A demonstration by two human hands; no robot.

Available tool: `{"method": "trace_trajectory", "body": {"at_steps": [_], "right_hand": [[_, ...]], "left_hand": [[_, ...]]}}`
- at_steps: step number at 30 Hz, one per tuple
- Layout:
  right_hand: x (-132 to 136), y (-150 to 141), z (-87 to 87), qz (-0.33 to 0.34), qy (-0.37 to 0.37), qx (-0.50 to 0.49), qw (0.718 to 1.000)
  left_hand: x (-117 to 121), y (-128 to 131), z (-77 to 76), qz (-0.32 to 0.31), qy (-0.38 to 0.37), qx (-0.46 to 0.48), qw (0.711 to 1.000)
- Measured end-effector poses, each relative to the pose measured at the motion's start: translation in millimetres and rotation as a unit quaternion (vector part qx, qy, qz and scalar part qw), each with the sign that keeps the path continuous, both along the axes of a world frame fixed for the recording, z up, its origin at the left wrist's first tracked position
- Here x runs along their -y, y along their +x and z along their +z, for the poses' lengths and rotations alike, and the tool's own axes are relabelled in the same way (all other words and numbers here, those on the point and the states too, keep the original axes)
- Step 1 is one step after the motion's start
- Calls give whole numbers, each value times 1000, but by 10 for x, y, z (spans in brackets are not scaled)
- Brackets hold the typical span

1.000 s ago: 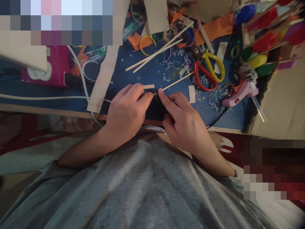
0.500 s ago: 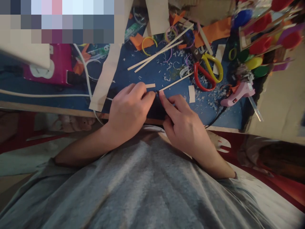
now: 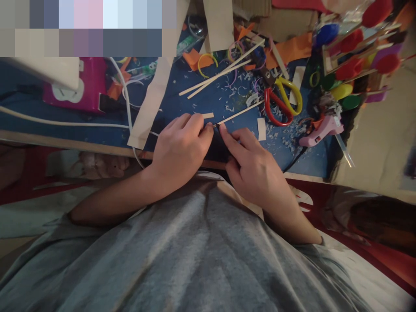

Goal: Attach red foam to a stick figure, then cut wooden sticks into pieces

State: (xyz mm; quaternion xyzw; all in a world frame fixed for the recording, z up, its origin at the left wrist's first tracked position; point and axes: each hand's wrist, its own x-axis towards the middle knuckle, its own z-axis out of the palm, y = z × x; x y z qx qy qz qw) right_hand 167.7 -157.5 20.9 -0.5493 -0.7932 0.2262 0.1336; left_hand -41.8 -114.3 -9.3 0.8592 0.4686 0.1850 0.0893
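My left hand (image 3: 182, 143) is closed in a pinch, thumb and fingers together, over a small dark-tipped thing that is mostly hidden. A thin wooden stick (image 3: 240, 112) slants up to the right from my right hand (image 3: 255, 162). That hand is closed, its index fingertip pressed on the stick's near end. The fingertips of both hands almost meet above the blue table. Just beyond my left fingers lies a short pale strip (image 3: 208, 115); whether they touch it I cannot tell. Red-and-yellow-handled scissors (image 3: 278, 102) lie by the stick's far end.
Two crossed wooden sticks (image 3: 224, 69) lie farther back among paper shavings. A pink glue gun (image 3: 321, 131) stands at the right, near a small white paper piece (image 3: 261, 129). Leftward are a long paper strip (image 3: 151, 99), a white cable (image 3: 65, 123) and a magenta box (image 3: 92, 84).
The whole view has shifted slightly. Both hands keep nearly the same pose, with the stick still under my right fingertip.
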Motion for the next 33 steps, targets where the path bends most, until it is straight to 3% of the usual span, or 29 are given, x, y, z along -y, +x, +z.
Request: {"method": "trace_trajectory", "body": {"at_steps": [15,23,33], "right_hand": [[30,-84,5,-2,7,32,999],[-85,-126,-31,-2,12,32,999],[16,-86,22,17,15,43,999]], "left_hand": [[-9,-12,-3,-5,18,-13,1000],[-12,-11,5,6,-4,13,1000],[-40,-34,11,-14,12,-2,1000]]}}
